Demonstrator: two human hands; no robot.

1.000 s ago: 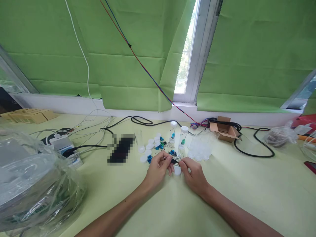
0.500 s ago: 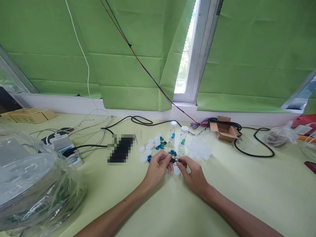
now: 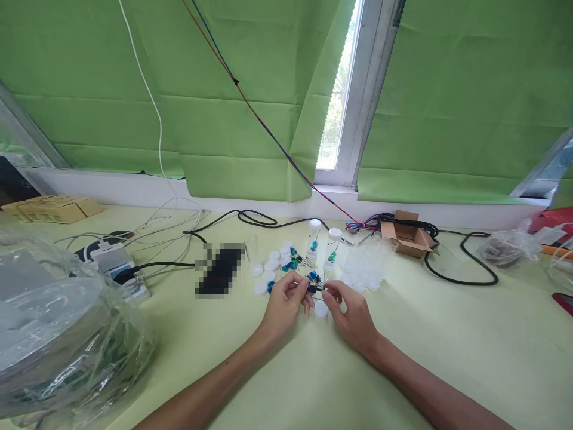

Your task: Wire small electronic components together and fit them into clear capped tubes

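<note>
My left hand (image 3: 286, 300) is closed in a pinch on a small black part (image 3: 314, 288) with thin wire-like pieces; its exact kind is too small to make out. The thumb and forefinger of my right hand (image 3: 351, 307) pinch the right end of that same part. Just below the part, between the hands, stands a white cap (image 3: 321, 309). Behind my fingers lie several blue pieces with thin metal pins (image 3: 312, 276), partly hidden. Two clear vials, one with a blue piece (image 3: 314, 245) and one with a green piece (image 3: 332, 255), stand upright under white lids.
White caps (image 3: 271, 264) and an uncapped clear tube (image 3: 254, 257) are left of the pieces. Clear vials or lids (image 3: 362, 272) lie to the right. Further out are an open cardboard box (image 3: 408, 237), black cable (image 3: 465, 282), a power strip (image 3: 136, 289) and a large plastic-wrapped bundle (image 3: 67, 334).
Both hands stay in nearly the same place. The black part has turned slightly between my fingers, and my right fingertips have shifted a little along its end.
</note>
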